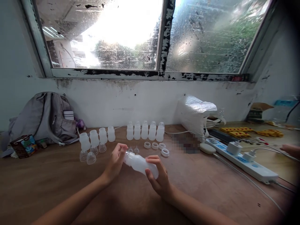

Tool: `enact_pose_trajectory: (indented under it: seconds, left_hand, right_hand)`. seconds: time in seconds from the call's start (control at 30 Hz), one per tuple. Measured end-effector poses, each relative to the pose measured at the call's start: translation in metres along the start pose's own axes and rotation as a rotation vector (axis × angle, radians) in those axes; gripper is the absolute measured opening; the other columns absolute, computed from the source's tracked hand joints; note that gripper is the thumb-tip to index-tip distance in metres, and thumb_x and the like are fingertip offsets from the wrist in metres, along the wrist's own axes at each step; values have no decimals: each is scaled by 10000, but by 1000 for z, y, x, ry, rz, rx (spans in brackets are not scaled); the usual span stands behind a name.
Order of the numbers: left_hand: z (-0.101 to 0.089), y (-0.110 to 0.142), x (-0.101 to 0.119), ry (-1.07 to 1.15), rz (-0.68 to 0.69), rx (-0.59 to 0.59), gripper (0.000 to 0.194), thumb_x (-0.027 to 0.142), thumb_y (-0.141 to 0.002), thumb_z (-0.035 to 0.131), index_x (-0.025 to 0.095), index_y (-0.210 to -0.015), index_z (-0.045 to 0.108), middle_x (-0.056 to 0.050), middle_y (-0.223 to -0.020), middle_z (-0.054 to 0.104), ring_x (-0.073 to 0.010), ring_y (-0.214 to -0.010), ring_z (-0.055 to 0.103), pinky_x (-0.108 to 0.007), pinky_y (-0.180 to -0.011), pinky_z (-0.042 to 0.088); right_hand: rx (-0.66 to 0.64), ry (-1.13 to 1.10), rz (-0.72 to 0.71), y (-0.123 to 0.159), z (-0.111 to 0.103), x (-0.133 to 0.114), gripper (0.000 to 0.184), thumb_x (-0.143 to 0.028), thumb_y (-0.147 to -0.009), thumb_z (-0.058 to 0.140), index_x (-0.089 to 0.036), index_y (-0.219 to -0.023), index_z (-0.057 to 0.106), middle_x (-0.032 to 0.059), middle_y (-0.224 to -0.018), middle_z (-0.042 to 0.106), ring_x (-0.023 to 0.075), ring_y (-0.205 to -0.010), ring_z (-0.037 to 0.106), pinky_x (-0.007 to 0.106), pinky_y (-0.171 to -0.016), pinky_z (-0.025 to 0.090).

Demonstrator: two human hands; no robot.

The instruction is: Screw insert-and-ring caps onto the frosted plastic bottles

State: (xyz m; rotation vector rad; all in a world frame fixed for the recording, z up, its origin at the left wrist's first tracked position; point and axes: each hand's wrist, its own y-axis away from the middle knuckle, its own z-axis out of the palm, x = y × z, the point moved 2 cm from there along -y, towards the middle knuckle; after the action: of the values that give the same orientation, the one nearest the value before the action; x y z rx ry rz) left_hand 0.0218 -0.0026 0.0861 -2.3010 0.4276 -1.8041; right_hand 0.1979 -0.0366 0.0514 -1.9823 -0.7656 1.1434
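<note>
Right hand: the right hand (pixel 159 179) is gripping the body of a translucent baby bottle (pixel 140 164), fingers curling over its lower end
Left hand: the left hand (pixel 116 162) is closing its fingertips on the bottle's top end, at the cap
Bottle: it is lying tilted between both hands, just above the wooden table (pixel 58 181), top end pointing left and away
Ahead of the hands: two small clear teats (pixel 133 150) are standing just beyond the bottle, and four white screw rings (pixel 156 147) are lying to their right
Back row: five capped bottles (pixel 145 130) are standing upright side by side near the wall
Left group: four open bottles (pixel 97 137) are standing in a slanting line, with three clear dome caps (pixel 91 154) sitting just in front of them
Far left: a grey backpack (pixel 44 118) is leaning against the wall, a small printed carton (pixel 23 146) lying beside it
Right side: a plastic-wrapped bundle (pixel 194 114) is resting against the wall; a white power strip (pixel 243 162) with plugged adapters is lying near it, cables trailing across the table
Right edge: another person's hand (pixel 292 150) is reaching into view, well apart from the bottle
Path: nothing is lying between the hands and the bottle they are holding
</note>
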Motion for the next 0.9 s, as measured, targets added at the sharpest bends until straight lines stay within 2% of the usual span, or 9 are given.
enact_pose_trajectory:
  seconds: [0.07,0.17,0.3,0.37,0.47,0.57,0.67,0.73,0.9]
  left_hand:
    - [-5,-10,5,44,-3,-46,415,552,-798,321,173,-866,474,24,-600,467,-94,-466,414,-201,-439,345]
    - [-5,-19,10,83,53,-132,410,529,-803,345,170,-953,477,-19,-745,530,-105,-578,472,-207,-511,399]
    - [-5,-31,13,47,86,-158,343,450,-779,461,172,-976,491,-42,-850,557,-130,-726,518,-213,-604,432]
    - [-12,-45,19,-28,119,-154,353,440,-755,498,169,-981,511,-45,-864,569,-144,-761,534,-224,-633,440]
    - [-33,-78,32,-204,201,-112,409,458,-716,532,175,-1012,532,-49,-906,586,-171,-817,547,-252,-676,444]
    - [-50,-115,38,-449,230,-174,467,491,-676,551,170,-1015,553,-57,-922,605,-186,-825,556,-258,-674,440]
    - [-55,-147,29,-779,183,-248,492,503,-680,526,167,-1040,552,-70,-948,612,-195,-835,563,-242,-659,435]
    - [-53,-163,17,-940,125,-256,474,469,-668,549,179,-1043,552,-70,-963,615,-205,-858,565,-240,-672,427]
    - [-45,-187,-11,-1090,12,-190,408,399,-636,593,204,-993,564,-69,-958,629,-262,-936,543,-324,-759,387]
  right_hand:
    - [3,12,86,-8,1,5,201,-235,-796,442,-213,-996,422,64,-918,501,190,-817,517,309,-703,424]
    - [20,50,197,-17,-1,11,180,-274,-820,432,-216,-989,421,44,-883,503,172,-768,509,282,-668,419]
    - [-28,89,179,-21,-3,15,243,-303,-809,463,-219,-1030,405,55,-945,496,187,-842,502,299,-721,422]
    - [-42,97,180,-22,-2,18,271,-298,-822,441,-215,-1075,388,76,-1016,478,193,-890,496,314,-750,422]
    - [-10,94,179,-23,-2,27,254,-279,-847,386,-208,-1090,381,96,-1085,437,189,-917,492,339,-787,415]
    - [1,96,198,-25,-3,35,226,-265,-853,373,-204,-1069,394,90,-1062,438,179,-901,496,345,-798,414]
    - [-8,112,192,-25,-3,39,204,-262,-853,369,-206,-1042,417,89,-1057,433,191,-958,476,351,-820,411]
    - [-24,133,177,-23,-3,38,187,-260,-851,371,-210,-1018,437,88,-1062,432,203,-1025,443,361,-859,394]
    - [-77,168,152,-18,0,36,173,-231,-844,388,-214,-1004,450,89,-1084,432,206,-1057,430,368,-897,374]
